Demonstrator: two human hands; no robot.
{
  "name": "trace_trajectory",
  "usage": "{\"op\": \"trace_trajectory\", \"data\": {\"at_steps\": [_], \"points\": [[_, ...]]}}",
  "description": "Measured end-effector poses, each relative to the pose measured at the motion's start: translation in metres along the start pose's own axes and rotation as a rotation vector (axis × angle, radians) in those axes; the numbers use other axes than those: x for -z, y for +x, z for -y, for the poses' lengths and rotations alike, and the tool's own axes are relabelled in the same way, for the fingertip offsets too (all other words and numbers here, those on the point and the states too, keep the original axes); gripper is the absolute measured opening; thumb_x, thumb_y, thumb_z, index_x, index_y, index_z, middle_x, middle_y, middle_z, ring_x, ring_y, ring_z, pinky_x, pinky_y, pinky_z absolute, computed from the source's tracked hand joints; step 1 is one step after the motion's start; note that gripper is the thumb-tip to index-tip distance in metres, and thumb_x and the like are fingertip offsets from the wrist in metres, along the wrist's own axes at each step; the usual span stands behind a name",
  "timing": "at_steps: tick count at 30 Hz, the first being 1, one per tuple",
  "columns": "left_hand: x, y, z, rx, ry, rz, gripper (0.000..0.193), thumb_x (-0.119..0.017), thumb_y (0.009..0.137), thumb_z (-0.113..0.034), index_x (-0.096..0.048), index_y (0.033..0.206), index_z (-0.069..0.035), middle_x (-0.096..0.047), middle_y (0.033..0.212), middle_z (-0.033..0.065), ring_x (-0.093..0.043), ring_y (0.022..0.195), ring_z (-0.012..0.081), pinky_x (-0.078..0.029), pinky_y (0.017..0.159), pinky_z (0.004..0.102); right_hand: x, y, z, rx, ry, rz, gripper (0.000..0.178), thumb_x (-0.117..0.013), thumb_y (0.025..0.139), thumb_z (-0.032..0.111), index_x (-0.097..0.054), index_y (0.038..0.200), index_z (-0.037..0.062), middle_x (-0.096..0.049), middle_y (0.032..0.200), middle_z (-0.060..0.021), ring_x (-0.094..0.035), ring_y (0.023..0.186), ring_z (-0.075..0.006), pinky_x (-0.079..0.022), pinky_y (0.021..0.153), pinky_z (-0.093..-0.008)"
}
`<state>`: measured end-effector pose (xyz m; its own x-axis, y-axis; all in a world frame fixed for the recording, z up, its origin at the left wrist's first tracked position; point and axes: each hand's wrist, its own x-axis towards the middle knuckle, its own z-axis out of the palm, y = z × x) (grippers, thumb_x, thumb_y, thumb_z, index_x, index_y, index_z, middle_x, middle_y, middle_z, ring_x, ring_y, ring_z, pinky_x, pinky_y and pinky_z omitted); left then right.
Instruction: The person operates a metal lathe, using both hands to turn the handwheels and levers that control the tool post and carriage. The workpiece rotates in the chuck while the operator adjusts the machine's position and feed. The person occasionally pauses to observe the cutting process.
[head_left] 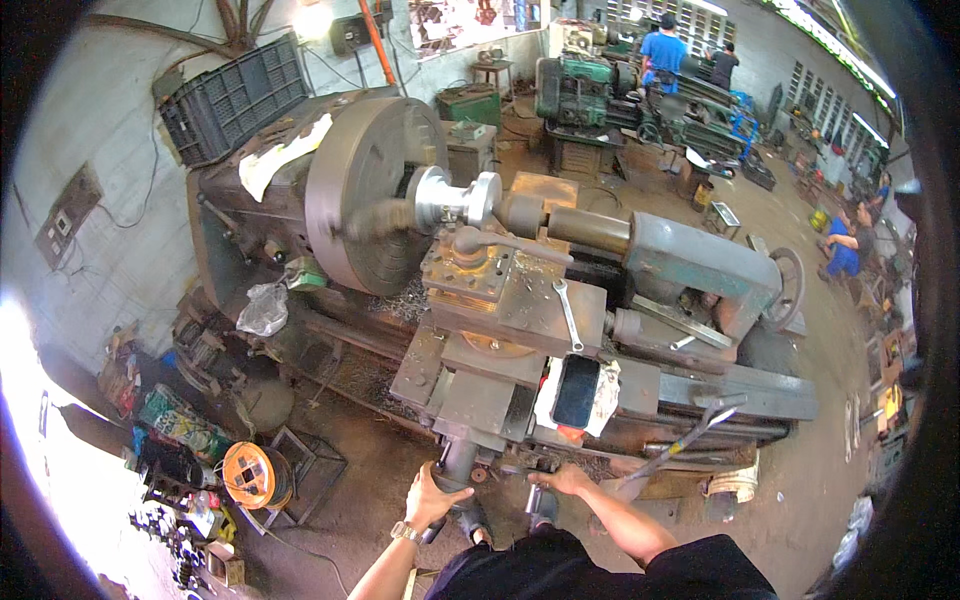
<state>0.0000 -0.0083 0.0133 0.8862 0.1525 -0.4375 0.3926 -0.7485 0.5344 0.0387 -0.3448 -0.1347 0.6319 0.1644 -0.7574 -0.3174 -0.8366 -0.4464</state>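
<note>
My left hand [430,497], with a watch at the wrist, is closed around a dark crank handle [458,462] at the front of the lathe's cross slide [485,400]. To its right my right hand [566,480] is closed on a short metal handle [535,496]; its fingertips are partly hidden. Beyond the hands stands the tool post [465,270] with its long clamping lever [515,243]. A shiny stepped metal workpiece [455,202] sits between the big round chuck [365,195], whose jaws are blurred, and the tailstock [695,265].
A combination wrench [568,315] lies on the slide, with a phone [577,390] on a white cloth [605,400] nearby. A long lever [685,437] slants up at right. An orange cable reel [250,475] stands on the left floor. People [662,55] are at other machines behind.
</note>
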Motion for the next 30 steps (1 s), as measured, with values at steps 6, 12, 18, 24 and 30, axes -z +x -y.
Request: {"op": "trace_trajectory", "data": {"at_steps": [6, 12, 18, 24, 30], "points": [[0.0, 0.0, -0.002, 0.015, 0.031, -0.002, 0.115, -0.085, 0.059, -0.066, -0.039, 0.144, -0.003, -0.055, 0.136, 0.0211, -0.056, 0.124, 0.0364, -0.047, 0.103, 0.0441, 0.005, -0.017, 0.012, 0.07, -0.018, -0.158, 0.097, -0.054, 0.065, 0.094, -0.075, 0.11, 0.0106, -0.07, 0.108, -0.0276, -0.067, 0.107, -0.0399, -0.054, 0.09, -0.0441], [0.002, -0.002, -0.01, 0.075, 0.051, 0.012, 0.113, -0.084, 0.06, -0.067, -0.041, 0.144, -0.006, -0.056, 0.137, 0.0198, -0.056, 0.125, 0.0353, -0.047, 0.104, 0.0435, 0.004, -0.015, 0.002, 0.168, 0.07, -0.157, 0.095, -0.056, 0.07, 0.089, -0.074, 0.105, 0.0024, -0.071, 0.098, -0.0289, -0.07, 0.098, -0.0398, -0.054, 0.085, -0.0459], [0.004, -0.002, -0.014, 0.081, 0.062, 0.013, 0.114, -0.085, 0.06, -0.066, -0.04, 0.145, -0.005, -0.054, 0.139, 0.021, -0.054, 0.127, 0.0361, -0.045, 0.106, 0.0435, 0.002, -0.012, 0.0, 0.099, -0.046, -0.112, 0.098, -0.062, 0.066, 0.088, -0.072, 0.096, -0.005, -0.071, 0.092, -0.0288, -0.072, 0.091, -0.0381, -0.055, 0.081, -0.0445], [0.002, -0.002, -0.015, 0.098, 0.077, 0.002, 0.121, -0.085, 0.059, -0.066, -0.035, 0.148, -0.003, -0.052, 0.141, 0.0241, -0.052, 0.13, 0.0364, -0.043, 0.108, 0.0435, 0.007, -0.02, 0.001, 0.12, 0.103, -0.238, 0.097, -0.063, 0.062, 0.089, -0.072, 0.08, -0.0058, -0.071, 0.081, -0.0267, -0.072, 0.085, -0.0374, -0.056, 0.081, -0.0435], [0.002, 0.0, -0.016, 0.123, 0.062, 0.02, 0.124, -0.087, 0.058, -0.064, -0.033, 0.149, -0.001, -0.052, 0.14, 0.026, -0.052, 0.13, 0.0367, -0.042, 0.109, 0.0436, 0.011, -0.017, -0.002, 0.079, 0.091, -0.077, 0.097, -0.062, 0.062, 0.09, -0.072, 0.075, -0.0057, -0.071, 0.076, -0.0247, -0.073, 0.079, -0.036, -0.057, 0.075, -0.0429]]}}
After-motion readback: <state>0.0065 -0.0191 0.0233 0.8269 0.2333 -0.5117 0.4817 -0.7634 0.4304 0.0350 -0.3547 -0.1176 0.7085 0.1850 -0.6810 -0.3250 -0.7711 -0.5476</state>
